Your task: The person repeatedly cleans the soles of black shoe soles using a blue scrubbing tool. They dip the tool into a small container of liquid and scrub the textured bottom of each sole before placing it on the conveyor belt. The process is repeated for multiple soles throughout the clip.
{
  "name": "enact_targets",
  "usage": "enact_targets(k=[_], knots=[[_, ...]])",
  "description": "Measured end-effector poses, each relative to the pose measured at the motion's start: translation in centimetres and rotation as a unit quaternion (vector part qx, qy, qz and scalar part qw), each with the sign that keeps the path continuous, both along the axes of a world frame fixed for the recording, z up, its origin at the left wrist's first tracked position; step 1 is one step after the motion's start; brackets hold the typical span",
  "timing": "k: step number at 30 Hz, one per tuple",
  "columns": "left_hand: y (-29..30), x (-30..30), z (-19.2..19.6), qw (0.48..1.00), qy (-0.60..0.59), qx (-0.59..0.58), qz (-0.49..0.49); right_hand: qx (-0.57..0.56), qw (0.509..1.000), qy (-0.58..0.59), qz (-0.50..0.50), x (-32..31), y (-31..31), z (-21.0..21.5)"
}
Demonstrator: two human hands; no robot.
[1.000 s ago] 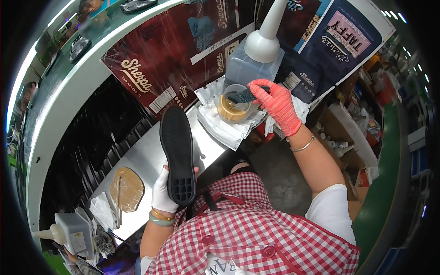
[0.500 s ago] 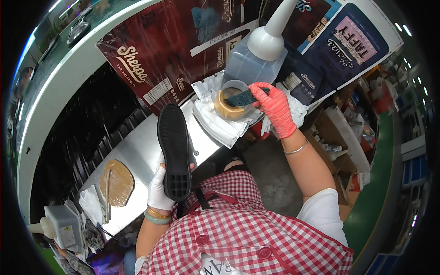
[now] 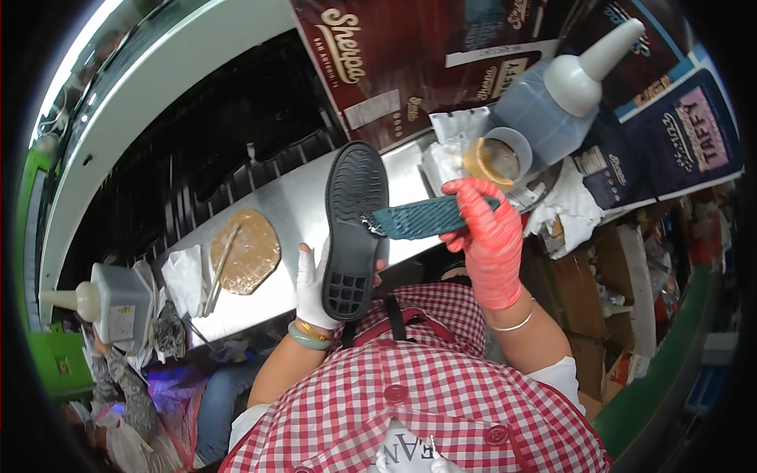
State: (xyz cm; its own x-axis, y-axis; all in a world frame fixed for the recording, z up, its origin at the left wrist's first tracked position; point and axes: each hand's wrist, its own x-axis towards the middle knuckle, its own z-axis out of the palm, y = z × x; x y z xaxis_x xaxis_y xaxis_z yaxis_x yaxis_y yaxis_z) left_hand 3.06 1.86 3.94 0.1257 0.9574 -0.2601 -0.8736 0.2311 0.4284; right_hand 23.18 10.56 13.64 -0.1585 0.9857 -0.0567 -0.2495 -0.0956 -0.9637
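Observation:
My left hand (image 3: 314,290), in a white glove, holds a black shoe sole (image 3: 352,225) by its heel, tread side up, over the steel bench. My right hand (image 3: 489,236), in a red glove, grips a teal brush (image 3: 414,218) whose bristle end touches the sole's right edge near its middle. Just beyond my right hand stands an open cup of tan glue (image 3: 495,159) on crumpled white paper.
A large squeeze bottle (image 3: 552,98) with a white nozzle stands behind the cup. A glue-stained pad with a stick (image 3: 244,251) lies on the steel bench (image 3: 288,205) to the left. Another squeeze bottle (image 3: 110,299) sits at far left. Dark printed cartons line the back.
My right hand lifted the brush out of the glue cup and brought it left onto the sole. My left hand raised the sole and tilted it toward the brush.

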Motion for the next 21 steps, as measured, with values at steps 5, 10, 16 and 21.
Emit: enact_targets(k=[5,10,16,21], knots=[[-0.5,-0.2,0.9,1.0,-0.019,0.003,0.018,-0.014,0.999,-0.014,0.026,-3.2,-1.0,0.4],[-0.6,-0.6,1.2,0.998,0.046,0.046,-0.017,-0.019,0.999,-0.037,0.027,-4.1,-1.2,0.4],[-0.3,-0.5,1.7,0.997,0.04,0.06,-0.021,-0.005,0.999,-0.047,0.027,-4.2,-1.5,0.6],[0.1,-0.7,1.6,0.996,0.043,0.077,-0.023,0.012,0.998,-0.042,0.053,-4.5,-2.1,0.6]])
